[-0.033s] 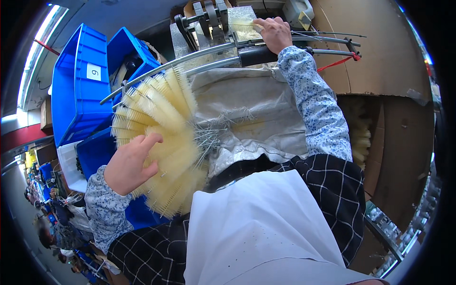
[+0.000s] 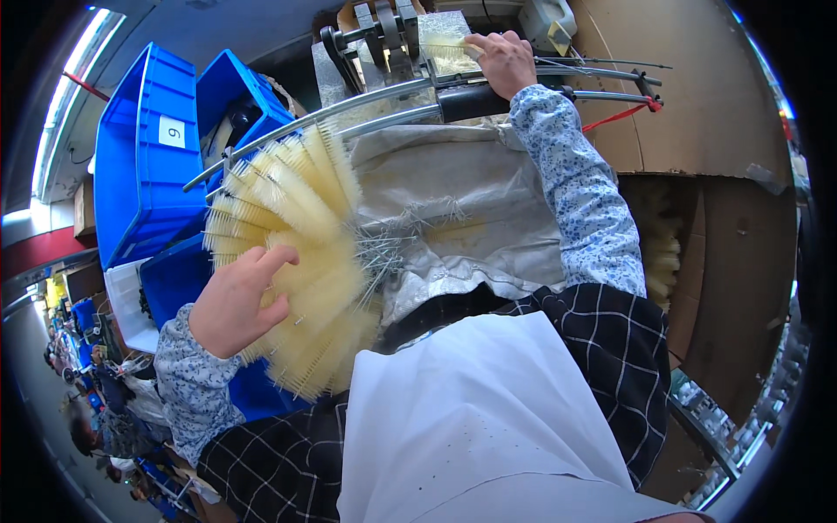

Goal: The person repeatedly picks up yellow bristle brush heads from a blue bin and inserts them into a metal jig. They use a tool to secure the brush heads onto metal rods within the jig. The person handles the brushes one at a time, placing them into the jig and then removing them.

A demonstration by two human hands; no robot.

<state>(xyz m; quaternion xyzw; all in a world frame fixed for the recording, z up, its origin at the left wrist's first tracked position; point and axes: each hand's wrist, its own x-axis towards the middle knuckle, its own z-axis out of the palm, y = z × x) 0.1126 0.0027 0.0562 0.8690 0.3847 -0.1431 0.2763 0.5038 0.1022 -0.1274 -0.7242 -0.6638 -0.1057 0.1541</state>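
Observation:
Over a fanned pile of cream-bristled, wire-stemmed brushes (image 2: 318,196) hangs my left hand (image 2: 240,301), its thumb and forefinger apart and nothing visible between them. Whether its fingertips touch the bristles I cannot tell. The bare wire stems (image 2: 377,254) point toward a silvery cloth (image 2: 453,183) in front of me. Farther off, my right hand (image 2: 506,65) has its fingers closed on the end of a single cream-bristled brush (image 2: 446,45), beside a metal clamp-like machine (image 2: 384,39). Part of that brush is hidden by the fingers.
Curved metal rods (image 2: 375,100) with a black sleeve (image 2: 471,103) cross before me. Blue bins (image 2: 161,148) stand at the left, near a white tray (image 2: 131,305). Cardboard (image 2: 671,105) rises on the right; a whitish jug (image 2: 547,24) stands at the back. Other people appear far left.

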